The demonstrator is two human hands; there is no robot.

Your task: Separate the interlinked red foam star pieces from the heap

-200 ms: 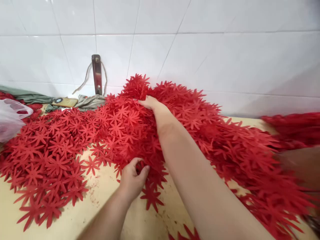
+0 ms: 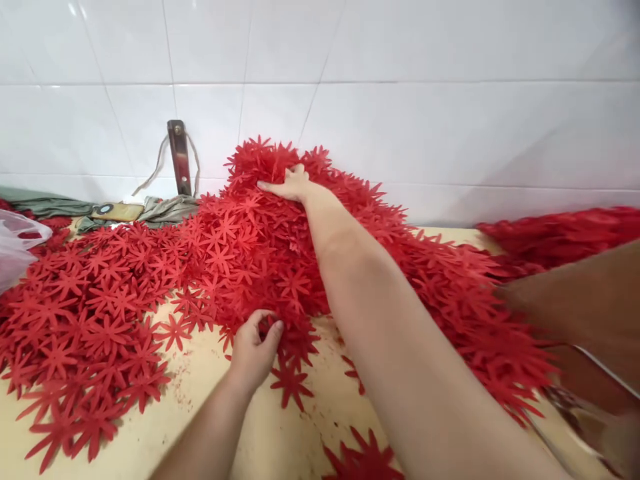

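A large heap of red star-shaped flower cutouts [image 2: 220, 247] spreads over a pale yellow tabletop [image 2: 280, 440]. My right hand [image 2: 293, 185] reaches onto the top of the heap, its thumb stretched to the left and the other fingers partly sunk among the cutouts; nothing distinct shows in it. My left hand [image 2: 260, 340] is at the heap's front edge, thumb and index finger curved toward each other, its other fingers hidden. Whether it holds a cutout cannot be made out. One cutout [image 2: 291, 385] lies just to the right of and below it.
A phone [image 2: 119, 212] rests on grey-green cloth [image 2: 170, 209] by the tiled wall, near a metal bracket [image 2: 179, 158] with cord. A plastic bag [image 2: 15, 250] is at the left. More red cutouts [image 2: 565, 237] and a brown surface [image 2: 590, 300] are at the right.
My right hand has moved up over the heap and its fingers have spread. The cutouts under it have shifted toward the wall. The camera view has turned slightly to the right.
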